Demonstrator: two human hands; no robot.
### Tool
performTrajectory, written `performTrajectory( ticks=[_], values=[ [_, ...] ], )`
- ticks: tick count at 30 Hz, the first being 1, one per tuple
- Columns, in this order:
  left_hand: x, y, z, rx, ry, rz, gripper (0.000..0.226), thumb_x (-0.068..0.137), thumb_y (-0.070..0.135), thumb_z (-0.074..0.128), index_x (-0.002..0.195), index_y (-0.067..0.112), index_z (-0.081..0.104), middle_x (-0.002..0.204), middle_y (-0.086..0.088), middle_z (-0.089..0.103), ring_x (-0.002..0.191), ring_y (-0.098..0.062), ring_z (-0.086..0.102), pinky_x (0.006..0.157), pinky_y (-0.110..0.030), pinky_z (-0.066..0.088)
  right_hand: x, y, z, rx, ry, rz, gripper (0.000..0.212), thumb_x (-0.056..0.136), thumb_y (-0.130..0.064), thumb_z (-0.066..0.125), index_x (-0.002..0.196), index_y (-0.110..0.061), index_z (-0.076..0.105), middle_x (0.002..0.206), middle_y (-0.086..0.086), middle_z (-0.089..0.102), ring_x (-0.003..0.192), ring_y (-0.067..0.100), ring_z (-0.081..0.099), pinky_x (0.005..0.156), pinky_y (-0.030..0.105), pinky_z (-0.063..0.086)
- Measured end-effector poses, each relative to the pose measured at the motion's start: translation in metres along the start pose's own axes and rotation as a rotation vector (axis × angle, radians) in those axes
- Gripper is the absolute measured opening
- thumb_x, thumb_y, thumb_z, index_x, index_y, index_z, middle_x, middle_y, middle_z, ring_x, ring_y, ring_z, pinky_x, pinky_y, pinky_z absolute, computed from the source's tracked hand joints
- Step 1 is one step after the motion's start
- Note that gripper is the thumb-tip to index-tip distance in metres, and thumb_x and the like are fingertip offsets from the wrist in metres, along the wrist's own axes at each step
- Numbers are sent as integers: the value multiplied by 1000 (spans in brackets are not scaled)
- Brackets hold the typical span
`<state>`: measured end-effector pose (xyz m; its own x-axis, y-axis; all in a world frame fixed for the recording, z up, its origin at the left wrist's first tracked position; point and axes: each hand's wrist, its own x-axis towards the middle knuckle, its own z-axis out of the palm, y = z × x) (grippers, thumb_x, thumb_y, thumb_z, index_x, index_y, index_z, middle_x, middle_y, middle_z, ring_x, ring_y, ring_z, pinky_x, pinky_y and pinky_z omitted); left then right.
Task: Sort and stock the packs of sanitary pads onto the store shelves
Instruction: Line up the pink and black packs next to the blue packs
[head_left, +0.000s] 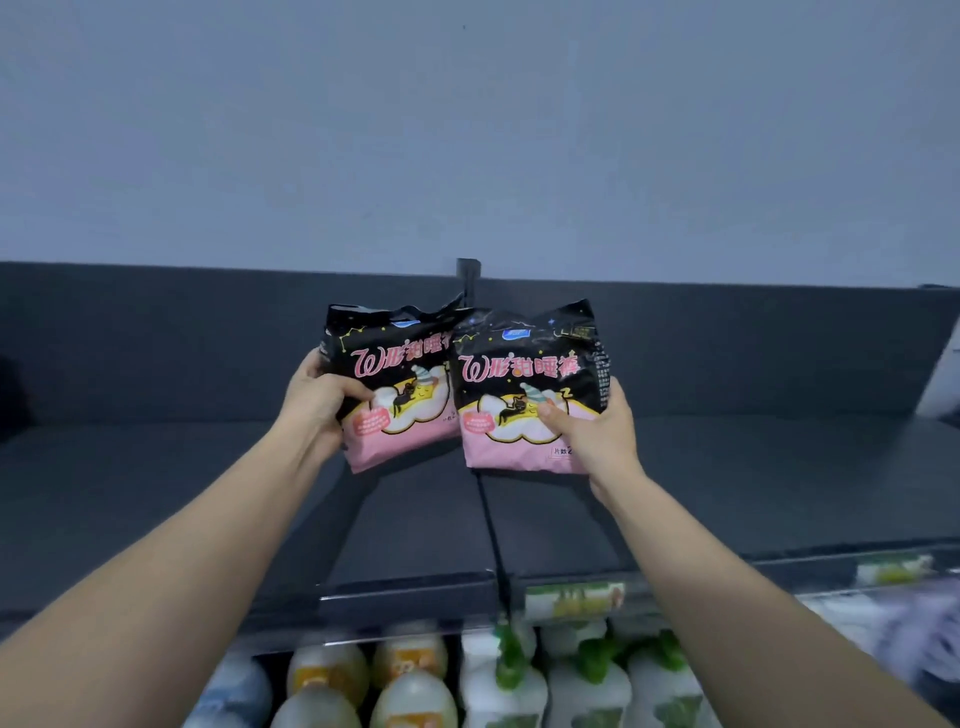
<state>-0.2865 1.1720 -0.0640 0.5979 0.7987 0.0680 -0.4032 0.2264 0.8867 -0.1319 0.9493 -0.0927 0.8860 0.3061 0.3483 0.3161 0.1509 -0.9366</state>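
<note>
You hold two soft black-and-pink plastic pad packs upright above the dark top shelf (208, 493), the right pack (524, 395) overlapping the left pack (400, 384). Your left hand (317, 400) grips one outer edge and your right hand (597, 431) the other, thumbs across the fronts. They look light, squashy and slick, so hold them by the padded sides. Bottles (415, 686) fill the shelf below.

definitely a shop: dark retail shelf (727, 493) with price tag strip (574, 597), rows of bottles (415, 686) below (drinks or cleaners, hard to tell)
</note>
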Motion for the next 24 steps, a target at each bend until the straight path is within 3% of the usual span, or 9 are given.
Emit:
performTrajectory(
  ticks=[6, 14, 18, 24],
  values=[
    [-46, -43, 99, -45, -127, -44, 57, 63, -31, 44, 85, 19, 58, 91, -8, 67, 76, -27, 67, 54, -32, 57, -5, -11, -127, -69, 188, -36, 45, 68, -5, 84, 91, -31, 55, 99, -7, 69, 97, 17, 67, 94, 43, 53],
    [-99, -106, 229, -76, -305, -148, 59, 66, -30, 46, 91, 21, 63, 104, -13, 68, 89, -33, 68, 82, -51, 55, -19, -21, -283, -179, 397, -58, 44, 67, -11, 86, 90, -31, 55, 99, -7, 70, 97, 18, 67, 94, 45, 52],
    [-124, -132, 286, -50, -364, -197, 56, 70, -29, 45, 91, 21, 60, 97, -10, 68, 79, -29, 68, 74, -45, 56, -32, -27, -342, -218, 474, -63, 45, 72, -12, 85, 102, -25, 54, 97, -11, 65, 99, 17, 64, 91, 34, 50],
    [-151, -173, 374, -54, -475, -279, 56, 73, -27, 51, 114, 12, 50, 102, -11, 65, 83, -28, 68, 72, -44, 57, -41, -24, -429, -237, 646, -34, 44, 69, -15, 86, 94, -35, 55, 100, -12, 67, 98, 16, 66, 94, 45, 52]
  ],
)
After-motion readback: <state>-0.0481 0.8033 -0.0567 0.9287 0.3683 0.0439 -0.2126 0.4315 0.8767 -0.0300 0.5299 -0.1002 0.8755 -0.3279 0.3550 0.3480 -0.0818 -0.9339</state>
